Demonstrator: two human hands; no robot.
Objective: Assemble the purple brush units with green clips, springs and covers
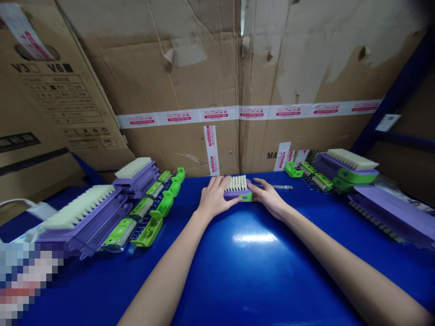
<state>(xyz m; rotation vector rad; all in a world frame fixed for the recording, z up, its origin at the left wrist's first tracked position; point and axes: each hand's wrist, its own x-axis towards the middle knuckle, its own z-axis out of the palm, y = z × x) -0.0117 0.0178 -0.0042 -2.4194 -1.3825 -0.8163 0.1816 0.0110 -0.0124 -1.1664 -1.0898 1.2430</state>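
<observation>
A purple brush (238, 194) with pale bristles facing up and a green piece at its right end lies at the far middle of the blue table. My left hand (215, 197) wraps round its left side, with the thumb along the near edge. At the right end, my right hand (267, 195) is closed against the brush, its fingertips at the green piece; some of its fingers are hidden. Just behind the right hand lies a thin screwdriver with a clear handle (283, 187).
Purple brush parts (102, 213) with pale bristles stand at left, beside rows of green clips (147, 230) and metal-green pieces (142, 207). On the right are stacked brushes (353, 165), a purple part (394, 208) and more green pieces (294, 170). Cardboard (180, 77) walls the back.
</observation>
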